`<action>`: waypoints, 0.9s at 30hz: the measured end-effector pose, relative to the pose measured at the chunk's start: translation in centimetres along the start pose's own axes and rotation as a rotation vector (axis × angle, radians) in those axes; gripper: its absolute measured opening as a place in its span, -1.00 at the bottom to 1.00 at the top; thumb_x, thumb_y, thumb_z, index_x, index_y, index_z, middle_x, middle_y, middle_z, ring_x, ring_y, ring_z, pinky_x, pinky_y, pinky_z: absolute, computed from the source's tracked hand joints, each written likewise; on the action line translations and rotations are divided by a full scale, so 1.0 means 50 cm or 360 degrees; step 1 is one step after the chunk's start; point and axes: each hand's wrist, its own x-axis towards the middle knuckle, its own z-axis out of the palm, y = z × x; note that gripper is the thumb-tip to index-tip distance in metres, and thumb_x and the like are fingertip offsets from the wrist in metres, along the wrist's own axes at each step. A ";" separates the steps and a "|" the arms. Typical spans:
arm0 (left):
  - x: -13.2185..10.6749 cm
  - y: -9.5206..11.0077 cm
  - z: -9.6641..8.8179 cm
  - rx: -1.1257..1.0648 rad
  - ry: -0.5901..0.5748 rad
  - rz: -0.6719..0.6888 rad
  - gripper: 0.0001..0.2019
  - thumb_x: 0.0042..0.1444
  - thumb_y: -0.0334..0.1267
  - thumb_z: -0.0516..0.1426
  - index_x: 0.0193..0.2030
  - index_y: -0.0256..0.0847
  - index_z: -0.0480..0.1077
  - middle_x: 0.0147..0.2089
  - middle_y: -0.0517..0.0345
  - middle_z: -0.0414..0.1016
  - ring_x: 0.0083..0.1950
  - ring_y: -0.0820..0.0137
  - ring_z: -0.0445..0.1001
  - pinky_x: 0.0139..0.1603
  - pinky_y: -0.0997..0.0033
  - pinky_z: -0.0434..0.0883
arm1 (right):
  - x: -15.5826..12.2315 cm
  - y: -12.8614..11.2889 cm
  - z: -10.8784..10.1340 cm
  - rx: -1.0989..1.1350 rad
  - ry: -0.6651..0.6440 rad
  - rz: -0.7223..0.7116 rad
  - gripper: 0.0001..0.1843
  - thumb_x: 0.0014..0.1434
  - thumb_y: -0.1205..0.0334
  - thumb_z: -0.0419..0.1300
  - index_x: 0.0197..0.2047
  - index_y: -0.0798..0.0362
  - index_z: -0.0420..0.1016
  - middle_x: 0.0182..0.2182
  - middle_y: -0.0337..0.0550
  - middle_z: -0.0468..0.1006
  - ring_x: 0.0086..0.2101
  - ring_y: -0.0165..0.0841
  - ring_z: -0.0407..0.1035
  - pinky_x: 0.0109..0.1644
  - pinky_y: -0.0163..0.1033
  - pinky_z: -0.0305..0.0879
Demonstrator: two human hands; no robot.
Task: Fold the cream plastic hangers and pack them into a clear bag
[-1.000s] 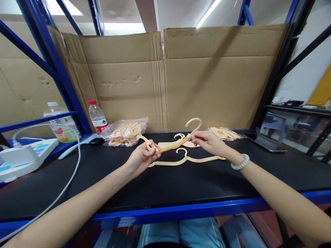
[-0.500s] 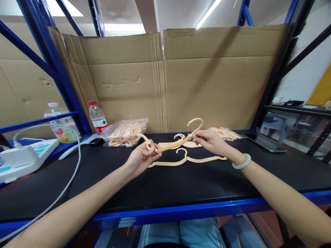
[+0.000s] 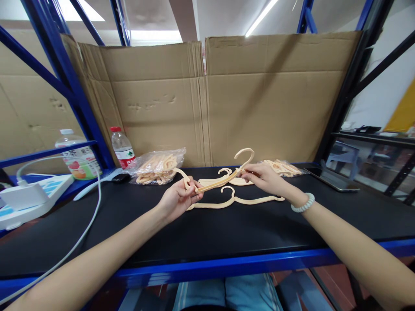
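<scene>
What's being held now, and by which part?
A beige hanger piece: left hand near its left end, right hand near the base of its hook.

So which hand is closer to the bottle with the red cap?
The left hand. It is in front of the red-capped bottle and to its right; the right hand is much farther to the right.

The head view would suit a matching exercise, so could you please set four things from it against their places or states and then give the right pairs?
Things:
1. Power strip
2. Raised clothes hanger
3. Red-capped water bottle
4. Pale wristband

Places or states:
A. Beside the plastic bag of hangers, near the cardboard
B. Around the right wrist
C. At the left, beneath a white charger
D. Held by left hand and right hand

Pairs: 1-C, 2-D, 3-A, 4-B
</scene>
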 end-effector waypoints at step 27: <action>0.001 -0.011 0.009 0.0251 0.0478 0.0525 -0.73 -0.32 -0.46 0.28 -0.50 -0.29 0.25 -0.43 0.11 0.53 -0.49 0.51 0.44 -0.39 0.56 0.39 | -0.006 -0.051 0.048 -0.0031 0.0204 0.0235 -0.76 0.32 0.13 0.00 -0.35 0.06 0.29 -0.57 -0.27 0.37 -0.57 -0.46 0.21 -0.46 -0.35 0.06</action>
